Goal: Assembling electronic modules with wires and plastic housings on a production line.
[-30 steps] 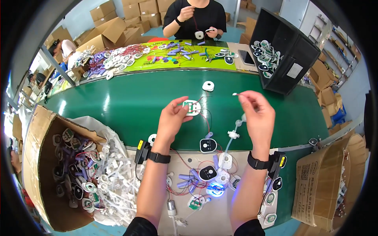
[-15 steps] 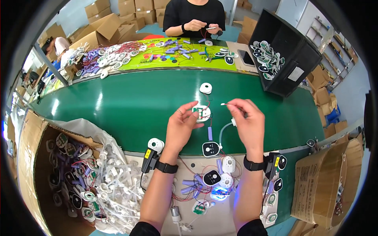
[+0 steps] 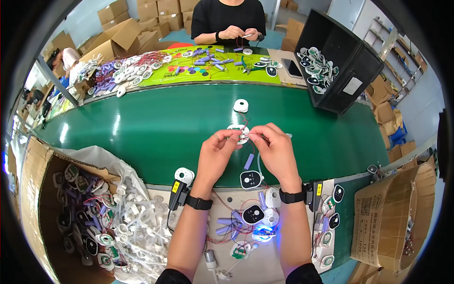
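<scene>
Circuit board (image 3: 237, 128) held over green belt (image 3: 175, 125)
left hand (image 3: 216, 151) pinched its left side, likely to steady it; right hand's (image 3: 273, 147) fingertips were drawn together at its right, apparently on a wire end (image 3: 246, 135), mostly hidden; bare belt stretched left; black-faced part (image 3: 250, 179) sat at near edge; bare belt right too

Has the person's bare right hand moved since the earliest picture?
Yes, leftward. Judged against the large black plastic bin at far right, the bare right hand has shifted left, farther from the bin and closer to the bare left hand.
</scene>
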Demonstrator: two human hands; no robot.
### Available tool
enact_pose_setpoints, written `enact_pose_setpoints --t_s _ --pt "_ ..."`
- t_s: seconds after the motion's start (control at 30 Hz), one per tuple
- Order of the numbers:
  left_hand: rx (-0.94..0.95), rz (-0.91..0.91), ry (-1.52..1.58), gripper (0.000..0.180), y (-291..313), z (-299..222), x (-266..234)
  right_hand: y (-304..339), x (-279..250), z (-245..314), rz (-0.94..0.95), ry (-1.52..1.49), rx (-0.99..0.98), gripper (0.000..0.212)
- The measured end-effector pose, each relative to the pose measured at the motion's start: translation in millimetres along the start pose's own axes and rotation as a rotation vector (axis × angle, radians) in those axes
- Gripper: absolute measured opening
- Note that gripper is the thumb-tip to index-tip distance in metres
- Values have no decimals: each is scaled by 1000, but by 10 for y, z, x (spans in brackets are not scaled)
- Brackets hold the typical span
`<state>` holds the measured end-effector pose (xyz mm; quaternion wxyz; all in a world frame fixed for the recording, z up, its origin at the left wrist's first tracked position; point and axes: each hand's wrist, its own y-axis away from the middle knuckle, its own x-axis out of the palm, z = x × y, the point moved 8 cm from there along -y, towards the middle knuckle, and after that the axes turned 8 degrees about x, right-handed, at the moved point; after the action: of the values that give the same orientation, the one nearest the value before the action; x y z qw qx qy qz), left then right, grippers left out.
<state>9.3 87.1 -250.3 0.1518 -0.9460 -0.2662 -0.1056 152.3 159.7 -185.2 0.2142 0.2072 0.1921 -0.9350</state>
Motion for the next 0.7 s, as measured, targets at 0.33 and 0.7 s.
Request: enact_pose_setpoints --t_s 0.33,0.7 --pt "12 -6 -58 22 24 22 -7 15 64 50 65 -38 -17 11" --pt "-67 56 98 35 11 -48 40 -17 -16 -57 -43 -98 49 9"
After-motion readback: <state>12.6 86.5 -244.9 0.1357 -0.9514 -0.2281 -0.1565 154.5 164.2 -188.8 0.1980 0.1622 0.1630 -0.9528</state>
